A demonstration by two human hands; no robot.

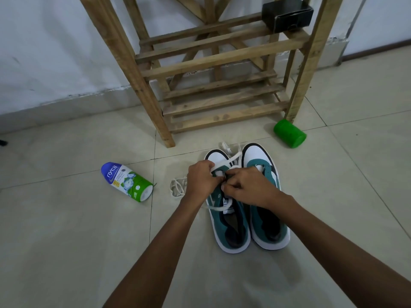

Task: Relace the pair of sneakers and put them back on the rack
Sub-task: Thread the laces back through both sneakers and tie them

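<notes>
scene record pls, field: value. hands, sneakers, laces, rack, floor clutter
left hand: grips white lace over left sneaker
right hand: pinches at the same sneaker's eyelets
left teal-and-white sneaker: on tiled floor, being laced
right teal-and-white sneaker: beside it, touching; no lace visible
loose white lace: on floor, left of sneakers
wooden slatted rack: behind sneakers; black box on a shelf
floor clutter: blue-and-green powder bottle lying left; green plastic cylinder by rack leg

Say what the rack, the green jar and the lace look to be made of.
Rack: bare, unfinished wood, with visible grain and knots. Green jar: probably plastic, with a smooth, even, slightly glossy colour. Lace: flat white woven fabric, probably cotton or polyester; it lies limp.
</notes>
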